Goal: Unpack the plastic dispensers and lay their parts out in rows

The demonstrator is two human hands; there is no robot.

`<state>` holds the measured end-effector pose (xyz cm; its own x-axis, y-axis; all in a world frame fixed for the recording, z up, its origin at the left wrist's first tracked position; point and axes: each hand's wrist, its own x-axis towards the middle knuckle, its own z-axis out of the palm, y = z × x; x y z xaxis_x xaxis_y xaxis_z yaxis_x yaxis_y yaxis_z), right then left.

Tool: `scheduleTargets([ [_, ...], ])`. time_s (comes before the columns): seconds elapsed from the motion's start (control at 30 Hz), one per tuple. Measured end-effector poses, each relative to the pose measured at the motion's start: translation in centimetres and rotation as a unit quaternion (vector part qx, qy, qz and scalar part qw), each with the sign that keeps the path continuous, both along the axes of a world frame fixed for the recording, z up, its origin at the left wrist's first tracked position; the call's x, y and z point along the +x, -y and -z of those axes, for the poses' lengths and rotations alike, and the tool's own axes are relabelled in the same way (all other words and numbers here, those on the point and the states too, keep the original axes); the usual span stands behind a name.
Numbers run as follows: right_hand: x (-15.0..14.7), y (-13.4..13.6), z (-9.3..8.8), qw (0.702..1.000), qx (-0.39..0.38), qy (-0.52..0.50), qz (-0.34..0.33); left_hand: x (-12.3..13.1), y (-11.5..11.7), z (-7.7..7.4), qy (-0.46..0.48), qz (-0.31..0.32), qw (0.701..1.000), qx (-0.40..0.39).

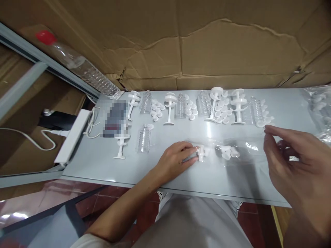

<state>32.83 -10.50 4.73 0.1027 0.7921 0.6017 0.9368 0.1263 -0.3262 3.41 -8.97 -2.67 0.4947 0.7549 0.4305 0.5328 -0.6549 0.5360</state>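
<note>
A clear plastic bag [248, 148] with small white plastic pieces [229, 152] in it lies along the front of the table. My left hand [173, 160] grips the bag's left end, thumb and fingers around a white piece [201, 155]. Raised at the right, my right hand [292, 158] has thumb and forefinger pinched together; what lies between them is too small to make out. Beyond the hands, a row holds white plunger-like parts [170, 108], clear ribbed bottles [181, 106] and piles of white caps [191, 109].
A water bottle with a red cap [82, 67] leans at the back left, near a blurred dark object [113, 119]. A power strip [73, 136] with cables borders the left side. More bagged parts [320, 106] lie far right. Cardboard [219, 51] walls the back.
</note>
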Motion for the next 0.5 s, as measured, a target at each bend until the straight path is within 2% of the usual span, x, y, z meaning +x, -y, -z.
scheduleTargets([
  [0.13, 0.1, 0.7, 2.6, 0.995, -0.028, 0.091, 0.015, 0.6, 0.2, -0.2, -0.054, -0.027, 0.998, 0.001],
  [0.2, -0.6, 1.3, 3.6, 0.993, -0.009, 0.117, 0.023, 0.3, 0.4, -0.6, -0.063, -0.036, 0.997, 0.005],
  [0.27, -1.7, 2.0, 4.4, 0.991, 0.018, 0.132, 0.001, -0.7, 0.8, -1.3, -0.075, -0.048, 0.996, -0.002],
  [0.4, -4.2, 2.8, 5.4, 0.987, 0.013, 0.125, -0.105, -4.5, 1.1, -4.1, -0.106, -0.07, 0.989, -0.076],
  [0.5, -5.3, 2.6, 5.9, 0.986, 0.008, 0.117, -0.121, -7.5, -0.1, -6.9, -0.202, -0.106, 0.967, -0.115],
])
